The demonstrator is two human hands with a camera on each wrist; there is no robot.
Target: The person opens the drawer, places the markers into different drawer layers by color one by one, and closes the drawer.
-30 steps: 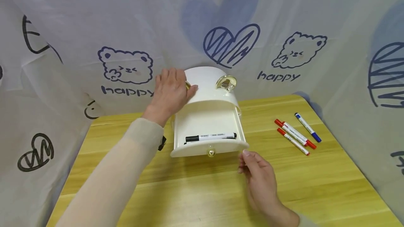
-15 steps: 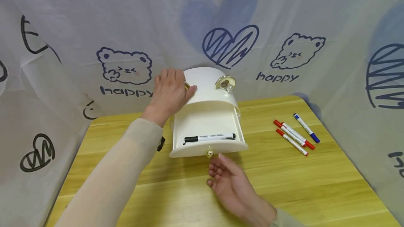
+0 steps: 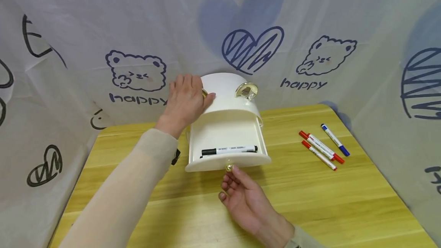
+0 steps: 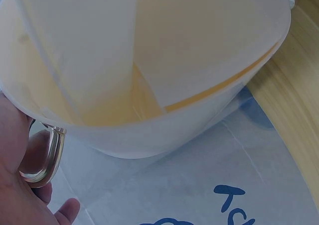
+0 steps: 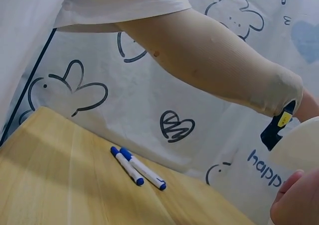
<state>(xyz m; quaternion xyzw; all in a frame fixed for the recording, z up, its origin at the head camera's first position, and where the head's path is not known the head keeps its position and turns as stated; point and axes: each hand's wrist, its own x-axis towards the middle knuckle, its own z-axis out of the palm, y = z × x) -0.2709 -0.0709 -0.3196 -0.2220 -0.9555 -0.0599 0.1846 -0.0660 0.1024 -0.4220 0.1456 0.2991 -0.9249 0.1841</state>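
Note:
A white storage box (image 3: 222,91) with a rounded top and gold ear-shaped pieces stands at the back of the table. My left hand (image 3: 186,100) holds its left side, fingers around the gold ear (image 4: 55,158) in the left wrist view. The drawer (image 3: 206,163) is pulled out toward me. Inside it, behind the front panel, lies a white marker with a black cap (image 3: 229,149); a dark edge below it is mostly hidden. My right hand (image 3: 249,202) pinches the gold drawer knob (image 3: 228,167) with the thumb on top; the fingers behind are partly hidden.
On the right of the wooden table (image 3: 310,202) lie red markers (image 3: 320,146) and a blue marker (image 3: 335,139). Two blue-capped markers (image 5: 142,171) show in the right wrist view. A printed curtain (image 3: 206,22) hangs close behind the box.
My right hand has moved left from the drawer's right corner to the knob and taken hold of it. The left hand, box and drawer stay put.

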